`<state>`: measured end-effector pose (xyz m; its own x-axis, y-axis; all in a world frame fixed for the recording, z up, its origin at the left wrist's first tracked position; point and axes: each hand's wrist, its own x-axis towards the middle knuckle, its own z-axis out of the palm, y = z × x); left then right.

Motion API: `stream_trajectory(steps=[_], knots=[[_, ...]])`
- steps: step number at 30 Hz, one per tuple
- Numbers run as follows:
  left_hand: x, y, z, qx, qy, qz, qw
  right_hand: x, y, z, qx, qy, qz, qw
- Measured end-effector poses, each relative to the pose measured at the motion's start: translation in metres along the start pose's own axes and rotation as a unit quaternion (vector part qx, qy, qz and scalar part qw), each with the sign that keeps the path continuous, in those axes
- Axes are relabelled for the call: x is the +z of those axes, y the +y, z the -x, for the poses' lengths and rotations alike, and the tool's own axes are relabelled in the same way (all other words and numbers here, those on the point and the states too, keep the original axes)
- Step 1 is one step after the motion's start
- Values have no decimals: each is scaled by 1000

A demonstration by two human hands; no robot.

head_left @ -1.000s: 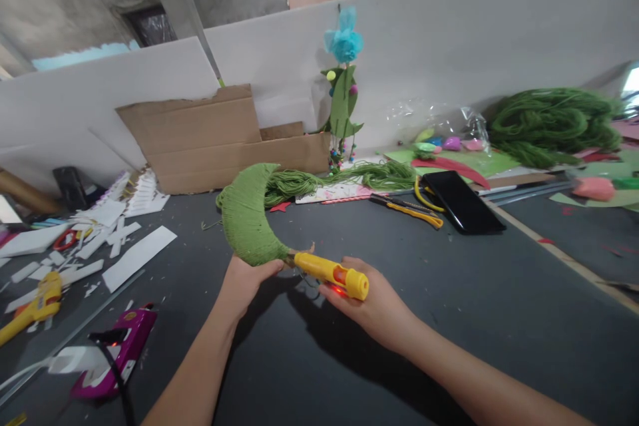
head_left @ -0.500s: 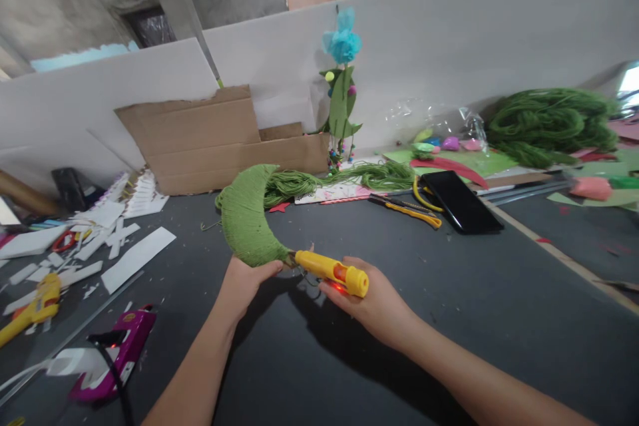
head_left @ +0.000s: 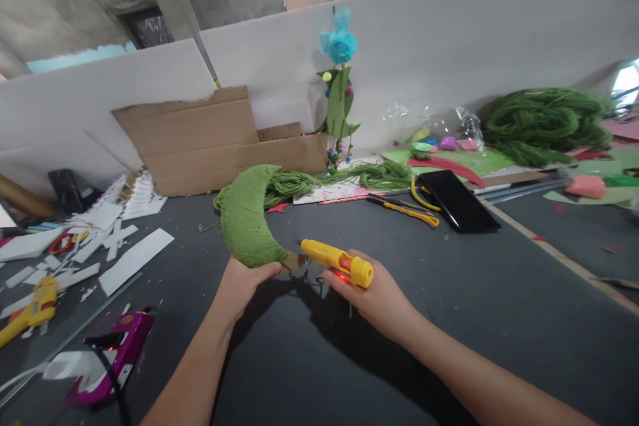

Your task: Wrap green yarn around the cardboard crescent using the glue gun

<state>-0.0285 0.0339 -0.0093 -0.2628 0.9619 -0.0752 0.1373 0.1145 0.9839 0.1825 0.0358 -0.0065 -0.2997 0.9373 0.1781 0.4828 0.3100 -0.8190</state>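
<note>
My left hand (head_left: 248,283) is closed on the lower end of a crescent (head_left: 247,219) wrapped in green yarn, thumb on top. Bare brown cardboard shows at the crescent's lower right tip, and the green winding covers the rest that I can see. A yellow hot glue gun (head_left: 332,257) is in the grip of my right hand (head_left: 379,293), with a red light glowing by the fingers. Its dark nozzle points left, just above the bare tip and apart from it. Loose yarn (head_left: 312,279) dangles under the tip.
A purple power strip (head_left: 117,353), another yellow glue gun (head_left: 34,309) and white scraps (head_left: 137,259) lie left. Behind are cardboard (head_left: 200,140), green yarn (head_left: 384,174) and a blue-flowered ornament (head_left: 340,93). A utility knife (head_left: 407,210) and black phone (head_left: 458,201) lie right of centre.
The glue gun has moved slightly up and right, off the crescent's lower end, and more of the bare cardboard tip shows. My left hand keeps its hold with hardly any movement.
</note>
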Motion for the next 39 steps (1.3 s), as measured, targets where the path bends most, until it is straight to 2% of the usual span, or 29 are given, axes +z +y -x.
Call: stream_trajectory(steps=[3,7,9,12,15,18,21,23,26,30,32,34,37,39], knots=[[-4,-4,-5,0,34,-17,999,-5,-7,1,-91,-31,65,993],[-10,-7,-11,13,62,-20,998,-2,-14,6,-219,-174,131,951],[-11,-6,-11,23,63,-17,998,4,-12,9,-245,-221,159,930],[-10,-4,-8,30,49,-11,998,14,-4,12,-254,-237,209,914],[-7,-3,-3,27,28,-4,999,16,-1,12,-246,-234,222,914],[-3,-2,3,8,6,18,1000,11,-4,11,-236,-206,182,932],[4,1,13,7,-8,24,1000,8,-7,8,-213,-104,146,961],[10,5,20,17,-24,5,1000,10,-7,6,-200,-32,145,968],[20,12,31,5,-44,-61,997,13,-6,4,-202,10,171,964],[28,19,37,-15,-21,-128,991,14,-7,5,-197,6,156,968],[28,20,37,-15,-32,-130,991,13,-8,7,-138,-20,92,986],[26,19,35,-17,-35,-130,991,12,-10,7,-47,-64,4,997],[23,19,34,-19,-42,-133,990,12,-12,6,60,-113,-139,982],[20,18,34,-15,-60,-124,990,10,-12,5,87,-117,-173,974]])
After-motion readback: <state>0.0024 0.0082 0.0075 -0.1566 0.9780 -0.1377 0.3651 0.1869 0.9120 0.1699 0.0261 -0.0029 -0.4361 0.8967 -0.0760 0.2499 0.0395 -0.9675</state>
